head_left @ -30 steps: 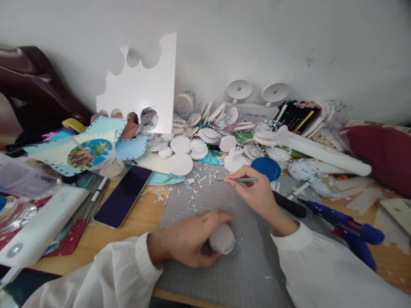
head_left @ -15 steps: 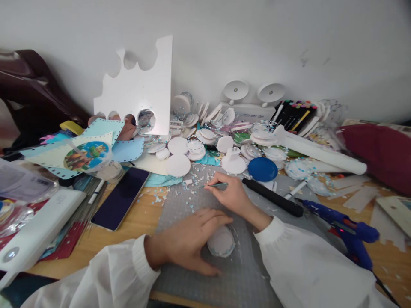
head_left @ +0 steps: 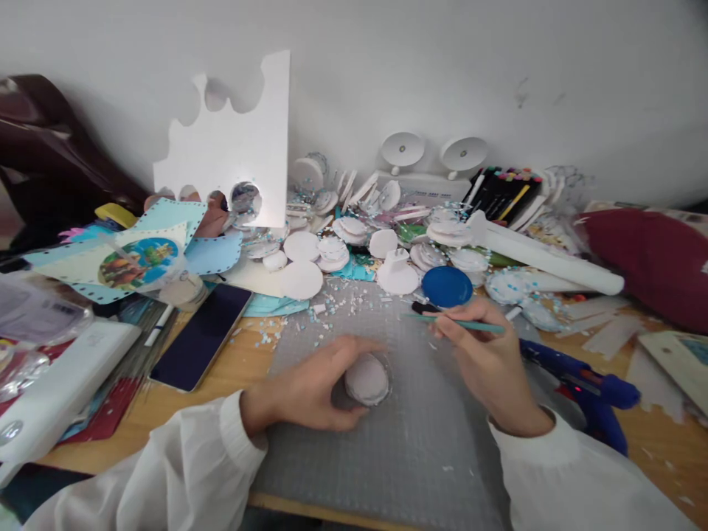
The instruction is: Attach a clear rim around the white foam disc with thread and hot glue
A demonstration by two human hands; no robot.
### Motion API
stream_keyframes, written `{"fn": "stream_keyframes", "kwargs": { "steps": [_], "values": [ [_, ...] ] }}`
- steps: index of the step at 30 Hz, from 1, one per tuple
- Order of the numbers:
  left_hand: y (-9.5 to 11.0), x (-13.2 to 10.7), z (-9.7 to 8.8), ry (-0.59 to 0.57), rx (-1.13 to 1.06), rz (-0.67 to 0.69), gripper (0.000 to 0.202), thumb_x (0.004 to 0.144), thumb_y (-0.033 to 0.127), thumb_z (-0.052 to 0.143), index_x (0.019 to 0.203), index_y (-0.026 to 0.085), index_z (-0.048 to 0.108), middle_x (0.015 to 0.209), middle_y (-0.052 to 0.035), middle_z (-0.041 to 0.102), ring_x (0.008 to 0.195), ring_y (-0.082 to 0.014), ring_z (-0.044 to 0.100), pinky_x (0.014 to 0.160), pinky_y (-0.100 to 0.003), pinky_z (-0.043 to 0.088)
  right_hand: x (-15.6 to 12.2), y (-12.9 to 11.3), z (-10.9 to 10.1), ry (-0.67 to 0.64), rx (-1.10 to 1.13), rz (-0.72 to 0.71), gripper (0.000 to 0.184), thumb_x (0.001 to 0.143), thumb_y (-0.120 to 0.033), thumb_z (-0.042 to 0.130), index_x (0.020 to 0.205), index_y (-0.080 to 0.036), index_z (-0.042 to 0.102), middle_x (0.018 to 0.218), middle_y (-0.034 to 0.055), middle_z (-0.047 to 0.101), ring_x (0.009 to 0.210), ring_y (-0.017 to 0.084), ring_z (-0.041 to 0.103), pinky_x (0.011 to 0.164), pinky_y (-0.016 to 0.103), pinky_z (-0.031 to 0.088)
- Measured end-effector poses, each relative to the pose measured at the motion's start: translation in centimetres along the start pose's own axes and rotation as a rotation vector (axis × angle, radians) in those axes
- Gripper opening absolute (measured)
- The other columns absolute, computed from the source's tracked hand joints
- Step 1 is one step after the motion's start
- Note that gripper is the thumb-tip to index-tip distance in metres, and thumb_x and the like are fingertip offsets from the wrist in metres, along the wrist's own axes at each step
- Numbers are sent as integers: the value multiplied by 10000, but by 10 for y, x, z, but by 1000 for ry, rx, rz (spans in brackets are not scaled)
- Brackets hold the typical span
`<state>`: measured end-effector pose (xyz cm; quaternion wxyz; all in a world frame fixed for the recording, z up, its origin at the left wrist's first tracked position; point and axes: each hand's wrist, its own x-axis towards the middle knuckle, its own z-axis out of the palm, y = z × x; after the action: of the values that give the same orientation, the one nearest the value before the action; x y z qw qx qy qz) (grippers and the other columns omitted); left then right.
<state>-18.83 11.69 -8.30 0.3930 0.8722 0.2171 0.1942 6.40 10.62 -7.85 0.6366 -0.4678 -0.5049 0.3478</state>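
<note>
My left hand (head_left: pixel 310 387) lies on the grey cutting mat (head_left: pixel 387 435), its thumb and fingers closed around a small round white disc (head_left: pixel 366 378) with a clear rim. To its right, my right hand (head_left: pixel 487 354) pinches a thin teal stick tool (head_left: pixel 467 324) held level, its tip pointing left above the mat. Both sleeves are white. Small blue and white scraps (head_left: pixel 326 306) are scattered at the far edge of the mat.
A dark phone (head_left: pixel 202 335) lies left of the mat. Behind it are several white discs (head_left: pixel 302 279), a blue lid (head_left: pixel 447 286), a white foam sheet with round cut-outs (head_left: pixel 232 147), and markers (head_left: pixel 501 192). A blue glue gun (head_left: pixel 586 383) lies at right, a white roll (head_left: pixel 545 254) beyond.
My right hand drew back to the right from the scraps with the teal tool. My left hand shifted slightly and tilted the disc up.
</note>
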Motion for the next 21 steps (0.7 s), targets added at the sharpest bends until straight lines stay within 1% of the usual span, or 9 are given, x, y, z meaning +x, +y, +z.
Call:
{"fn": "stream_keyframes", "kwargs": {
  "steps": [2, 3, 4, 5, 8, 10, 13, 16, 21],
  "values": [
    [0, 2, -1, 21, -3, 20, 807, 704, 212, 733, 1420, 204, 361, 1496, -177, 389, 1376, -335, 393, 1122, -482, 352, -10, 0, -5, 16, 124, 39, 226, 717, -298, 833, 721, -226, 619, 671, -21, 667, 588, 134, 635, 583, 270, 543],
    [1, 2, -1, 51, -10, 32, 800, 696, 236, 755, 1405, 210, 387, 1533, -178, 334, 1406, -352, 344, 1134, -503, 326, -14, -1, -5, 14, 168, 45, 219, 713, -286, 839, 721, -228, 628, 671, -22, 668, 587, 130, 634, 590, 269, 550],
    [2, 2, 0, 99, -25, 40, 769, 698, 260, 769, 1382, 221, 420, 1553, -172, 302, 1421, -361, 313, 1140, -518, 307, -18, -2, -5, 2, 188, 40, 204, 722, -275, 834, 726, -232, 635, 675, -24, 670, 592, 127, 638, 603, 269, 560],
    [3, 2, 1, 163, -47, 41, 707, 717, 274, 767, 1351, 231, 457, 1553, -161, 306, 1422, -358, 311, 1142, -523, 297, -22, -2, -5, -17, 197, 30, 185, 739, -261, 823, 734, -235, 640, 680, -26, 672, 603, 127, 646, 624, 275, 572],
    [8, 1, 7, 377, -134, 27, 411, 818, 238, 695, 1213, 241, 579, 1450, -132, 456, 1352, -307, 417, 1125, -497, 312, -33, -6, -1, -89, 209, -8, 147, 780, -196, 787, 779, -246, 649, 708, -27, 678, 678, 144, 696, 677, 291, 601],
    [10, 1, 12, 446, -176, 29, 284, 843, 211, 675, 1122, 234, 631, 1354, -118, 547, 1297, -285, 472, 1113, -492, 318, -39, -9, 3, -140, 215, -15, 149, 790, -152, 773, 808, -247, 659, 747, -21, 689, 738, 155, 727, 696, 286, 613],
    [11, 2, 16, 453, -213, 58, 233, 830, 198, 699, 1057, 226, 661, 1256, -106, 621, 1255, -277, 504, 1099, -496, 325, -45, -15, 9, -177, 211, -23, 162, 782, -117, 774, 807, -243, 676, 773, -17, 700, 769, 154, 746, 686, 244, 616],
    [11, 2, 17, 447, -229, 75, 220, 820, 189, 714, 1034, 219, 672, 1202, -98, 652, 1234, -266, 514, 1075, -466, 352, -47, -19, 13, -204, 204, -21, 155, 785, -114, 770, 803, -243, 686, 770, -10, 710, 781, 159, 752, 682, 226, 616],
    [16, 0, 14, 408, -216, 47, 138, 845, 163, 679, 976, 206, 692, 1109, -87, 683, 1167, -244, 547, 1032, -432, 380, -47, -18, 17, -227, 219, 44, 153, 784, -118, 771, 794, -249, 694, 786, -15, 713, 782, 154, 758, 691, 201, 613]
  ]
}}
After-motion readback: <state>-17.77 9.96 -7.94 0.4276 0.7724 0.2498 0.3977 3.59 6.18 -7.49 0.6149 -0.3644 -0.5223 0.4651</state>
